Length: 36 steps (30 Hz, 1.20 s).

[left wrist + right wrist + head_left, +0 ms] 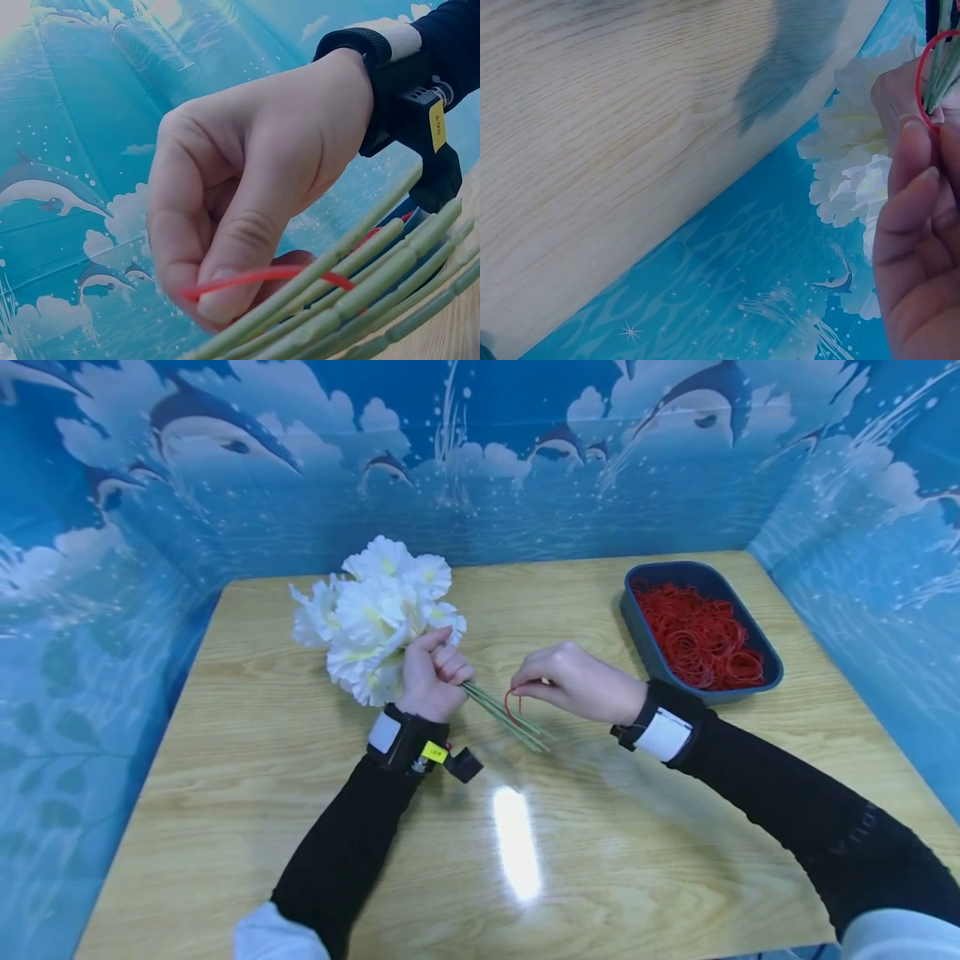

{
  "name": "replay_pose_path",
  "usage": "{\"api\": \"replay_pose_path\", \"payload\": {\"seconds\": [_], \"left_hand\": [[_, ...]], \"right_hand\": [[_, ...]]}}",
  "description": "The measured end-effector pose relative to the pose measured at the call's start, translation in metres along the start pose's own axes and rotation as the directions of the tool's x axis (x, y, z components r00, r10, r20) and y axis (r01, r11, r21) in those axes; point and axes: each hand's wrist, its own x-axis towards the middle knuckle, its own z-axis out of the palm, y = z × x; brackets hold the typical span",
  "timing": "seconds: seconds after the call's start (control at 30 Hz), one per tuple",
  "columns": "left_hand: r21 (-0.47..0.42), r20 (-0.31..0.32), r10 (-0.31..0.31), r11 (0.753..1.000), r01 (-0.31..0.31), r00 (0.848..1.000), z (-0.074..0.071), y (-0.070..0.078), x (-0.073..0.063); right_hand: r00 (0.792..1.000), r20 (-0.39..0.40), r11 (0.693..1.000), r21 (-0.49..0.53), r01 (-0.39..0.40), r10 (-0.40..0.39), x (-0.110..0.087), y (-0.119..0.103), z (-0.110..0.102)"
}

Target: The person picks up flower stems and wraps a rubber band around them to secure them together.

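White artificial-looking flowers [382, 610] form a bunch left of centre in the head view, their heads toward the back. My left hand [435, 675] grips the green stems [497, 708] just below the blooms, fingers curled round them. The cut ends point to the right and toward me. Beside those ends, my right hand [581, 683] pinches a thin red rubber band [509, 706] between thumb and fingertips. In the left wrist view the band [247, 279] reaches from the pinching fingers to the stems [352, 300]. From the right wrist, the band [921, 82] appears looped about the stems.
A dark blue tub [637, 639] filled with red rubber bands [693, 639] stands at the table's back right. Light wood-grain tabletop [225, 827] lies under the hands. Blue dolphin-print sheeting [495, 485] hangs behind and at both sides.
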Motion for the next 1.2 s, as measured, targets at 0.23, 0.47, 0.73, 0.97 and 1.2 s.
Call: {"api": "replay_pose_path", "payload": {"seconds": [0.23,0.47,0.73,0.97,1.2], "left_hand": [[-0.003,0.005,0.002,1.000,-0.002,1.000,0.000,0.000,0.000],[0.005,0.002,0.007,1.000,-0.007,1.000,-0.001,-0.001,0.000],[0.004,0.009,0.015,1.000,-0.015,1.000,-0.002,-0.001,0.001],[0.005,0.004,0.020,1.000,-0.020,1.000,-0.002,-0.001,0.003],[0.012,-0.018,0.028,1.000,-0.028,0.999,-0.003,-0.002,0.004]], "right_hand": [[1.000,-0.010,1.000,-0.011,-0.004,0.004,0.009,-0.001,0.000],[0.999,-0.032,0.999,-0.032,-0.027,0.026,0.017,-0.002,0.000],[0.999,-0.039,0.999,-0.015,-0.035,0.034,0.017,-0.003,-0.002],[0.998,-0.062,0.999,-0.020,-0.026,0.025,0.011,-0.004,-0.008],[0.996,-0.090,0.998,-0.060,0.001,-0.006,0.006,-0.008,-0.015]]}}
